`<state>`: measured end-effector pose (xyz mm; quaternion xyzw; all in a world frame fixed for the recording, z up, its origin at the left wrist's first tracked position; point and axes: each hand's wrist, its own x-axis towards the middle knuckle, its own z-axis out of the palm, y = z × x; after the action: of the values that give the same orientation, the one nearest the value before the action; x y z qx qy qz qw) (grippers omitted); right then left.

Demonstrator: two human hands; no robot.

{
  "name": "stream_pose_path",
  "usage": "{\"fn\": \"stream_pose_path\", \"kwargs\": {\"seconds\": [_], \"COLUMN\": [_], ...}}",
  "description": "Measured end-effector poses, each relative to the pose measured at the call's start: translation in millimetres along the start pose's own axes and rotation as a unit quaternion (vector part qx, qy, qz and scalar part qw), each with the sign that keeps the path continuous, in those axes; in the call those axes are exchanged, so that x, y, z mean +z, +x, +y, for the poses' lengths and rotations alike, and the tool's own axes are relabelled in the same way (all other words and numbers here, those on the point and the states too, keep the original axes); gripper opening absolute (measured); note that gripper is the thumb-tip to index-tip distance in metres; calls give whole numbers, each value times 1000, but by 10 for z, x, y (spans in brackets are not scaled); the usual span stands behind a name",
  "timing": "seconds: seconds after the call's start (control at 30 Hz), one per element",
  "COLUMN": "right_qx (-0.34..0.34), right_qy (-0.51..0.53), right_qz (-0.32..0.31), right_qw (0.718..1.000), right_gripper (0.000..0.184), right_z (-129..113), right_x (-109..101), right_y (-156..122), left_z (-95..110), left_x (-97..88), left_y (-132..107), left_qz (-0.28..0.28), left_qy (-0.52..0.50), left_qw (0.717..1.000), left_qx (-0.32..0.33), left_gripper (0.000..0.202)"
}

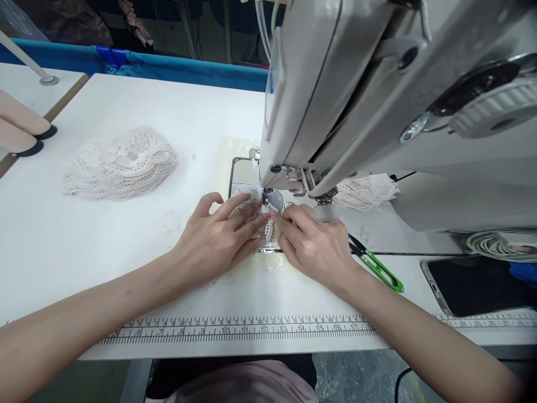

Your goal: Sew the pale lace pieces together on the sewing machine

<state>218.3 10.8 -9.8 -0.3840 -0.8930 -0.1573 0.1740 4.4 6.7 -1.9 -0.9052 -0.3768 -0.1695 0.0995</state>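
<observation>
A white lace piece [269,229] lies under the presser foot [265,196] of the sewing machine [319,73]. My left hand [213,238] rests flat on the lace left of the needle, its fingers spread, with more lace showing between them. From the right, my right hand [314,240] has curled fingers; index finger and thumb are at the lace's edge just in front of the foot. Part of the lace is hidden beneath my fingers. Close beside my right wrist lie green thread snips [380,270].
A heap of white lace pieces [121,165] lies on the left of the table. Another lace pile [364,192] is behind my right hand. A phone [478,284] sits at right, below coiled pale trim [501,245]. A printed ruler [235,330] runs along the front edge.
</observation>
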Motion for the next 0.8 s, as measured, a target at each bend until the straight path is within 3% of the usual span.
{"fn": "stream_pose_path", "kwargs": {"seconds": [0.8], "right_qx": [1], "right_qy": [-19], "right_qz": [-1], "right_qw": [1000], "right_gripper": [33], "right_z": [24], "right_x": [30], "right_y": [16], "left_z": [-23], "left_x": [23], "left_y": [17], "left_qz": [-7], "left_qy": [-15], "left_qw": [1000], "left_qx": [-11], "left_gripper": [37]}}
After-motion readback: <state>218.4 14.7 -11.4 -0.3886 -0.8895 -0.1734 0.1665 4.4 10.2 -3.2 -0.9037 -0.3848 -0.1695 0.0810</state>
